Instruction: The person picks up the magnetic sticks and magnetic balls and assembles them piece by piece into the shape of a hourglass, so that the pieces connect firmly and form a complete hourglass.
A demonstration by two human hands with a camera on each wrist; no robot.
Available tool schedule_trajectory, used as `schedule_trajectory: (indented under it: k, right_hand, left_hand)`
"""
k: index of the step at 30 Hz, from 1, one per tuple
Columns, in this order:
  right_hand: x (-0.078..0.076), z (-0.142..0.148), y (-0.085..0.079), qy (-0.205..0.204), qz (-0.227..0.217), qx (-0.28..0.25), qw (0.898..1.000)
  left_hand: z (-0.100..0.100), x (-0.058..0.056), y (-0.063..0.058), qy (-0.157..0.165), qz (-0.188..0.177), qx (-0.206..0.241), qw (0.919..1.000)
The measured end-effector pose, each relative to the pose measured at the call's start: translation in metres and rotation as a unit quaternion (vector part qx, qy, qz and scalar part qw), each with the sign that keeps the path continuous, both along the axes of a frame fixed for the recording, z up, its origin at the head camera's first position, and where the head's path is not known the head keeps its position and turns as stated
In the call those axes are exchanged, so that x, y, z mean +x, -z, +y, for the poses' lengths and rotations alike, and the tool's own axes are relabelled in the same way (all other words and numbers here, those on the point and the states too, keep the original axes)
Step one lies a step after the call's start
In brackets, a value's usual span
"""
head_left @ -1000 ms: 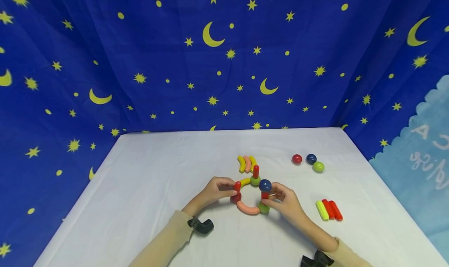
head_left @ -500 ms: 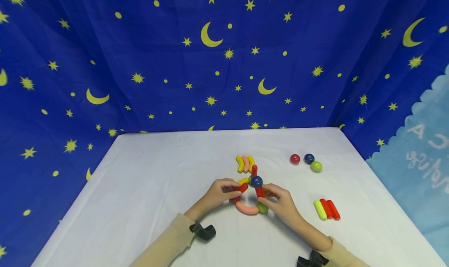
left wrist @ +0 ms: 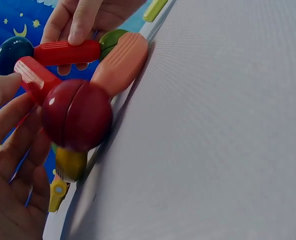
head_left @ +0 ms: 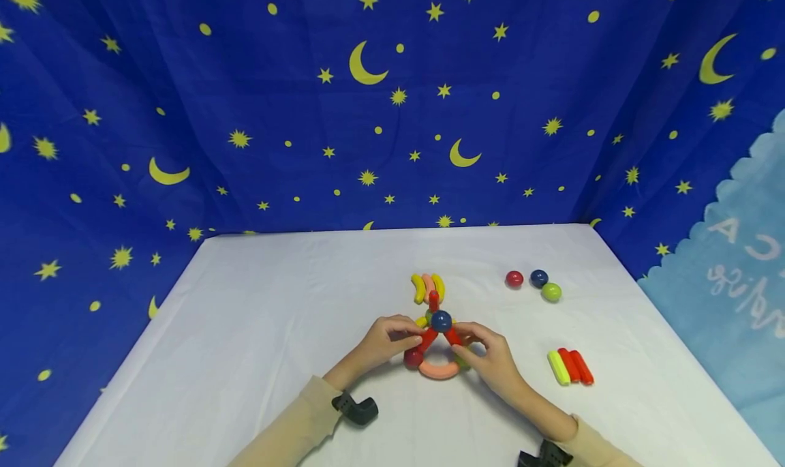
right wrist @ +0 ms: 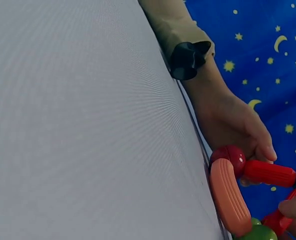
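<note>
A ring of balls and curved sticks stands on the white table. At its front a salmon curved stick (head_left: 438, 370) joins a red ball (head_left: 413, 358) to a green ball (right wrist: 260, 233). My left hand (head_left: 381, 348) pinches a red stick (left wrist: 37, 79) that leans inward from the red ball. Between my right hand's (head_left: 490, 358) thumb and fingers is another red stick (left wrist: 67, 52), leaning in from the green ball. A blue ball (head_left: 441, 321) sits where the two sticks' tops come together. Behind it rises a third red stick (head_left: 434, 300); a yellow curved stick (head_left: 421, 322) is partly hidden.
Behind the ring lie three curved sticks, including a yellow one (head_left: 419, 288). Loose red (head_left: 514, 279), blue (head_left: 539, 278) and green (head_left: 551, 292) balls are at back right. A yellow-green stick (head_left: 559, 367) and two red sticks (head_left: 582, 367) lie right. A starry curtain (head_left: 294, 99) hangs behind.
Both hand-held red sticks have tilted inward from upright. The blue ball has moved left on the right stick and now meets the left stick's top. The far red stick has shifted left.
</note>
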State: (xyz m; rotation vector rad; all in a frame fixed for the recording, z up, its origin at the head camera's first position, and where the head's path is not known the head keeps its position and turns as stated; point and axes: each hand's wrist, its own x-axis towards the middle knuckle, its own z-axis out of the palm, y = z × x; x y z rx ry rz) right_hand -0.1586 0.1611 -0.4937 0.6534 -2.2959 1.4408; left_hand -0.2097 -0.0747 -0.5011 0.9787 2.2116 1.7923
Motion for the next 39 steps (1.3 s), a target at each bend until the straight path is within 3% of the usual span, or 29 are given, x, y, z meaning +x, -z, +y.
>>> schedule_trajectory:
  k: [8, 14, 17, 20, 22, 25, 27, 29, 33, 36, 39]
  right_hand:
    - [-0.003, 0.002, 0.001, 0.017, -0.067, -0.023, 0.997]
    - [-0.017, 0.006, 0.003, -0.032, -0.126, -0.075, 0.989]
    - [-0.026, 0.009, 0.003, -0.061, -0.168, -0.092, 0.98]
    - [-0.034, 0.013, 0.003, -0.09, -0.214, -0.108, 0.967]
    - [-0.038, 0.015, 0.003, -0.108, -0.234, -0.116, 0.959]
    - [-0.042, 0.016, 0.004, -0.123, -0.246, -0.122, 0.954]
    - [-0.044, 0.015, 0.004, -0.128, -0.244, -0.117, 0.954]
    - [-0.047, 0.014, 0.004, -0.132, -0.243, -0.11, 0.955]
    - [-0.052, 0.011, 0.004, -0.128, -0.246, -0.092, 0.956]
    - [-0.054, 0.01, 0.005, -0.126, -0.245, -0.089, 0.957]
    - [-0.054, 0.009, 0.007, -0.133, -0.242, -0.095, 0.956]
  left_hand:
    - [-0.002, 0.0, 0.001, 0.059, -0.002, 0.006, 0.9982]
    - [-0.002, 0.0, -0.001, 0.086, -0.007, -0.011, 0.9962]
    - [-0.001, 0.001, -0.004, 0.092, -0.014, -0.019, 0.9954]
    - [0.0, 0.004, -0.01, 0.046, 0.017, 0.002, 0.9988]
    - [0.001, 0.007, -0.016, -0.029, 0.068, 0.031, 0.9968]
    - [0.002, 0.011, -0.028, -0.166, 0.13, 0.047, 0.9764]
    - [0.002, 0.013, -0.034, -0.208, 0.125, 0.034, 0.9695]
    - [0.002, 0.014, -0.038, -0.208, 0.089, 0.01, 0.974]
    - [0.003, 0.013, -0.037, -0.176, 0.014, -0.016, 0.9841]
    - [0.003, 0.009, -0.027, -0.169, -0.004, -0.017, 0.9855]
    - [0.002, 0.003, -0.012, -0.159, 0.012, -0.026, 0.9869]
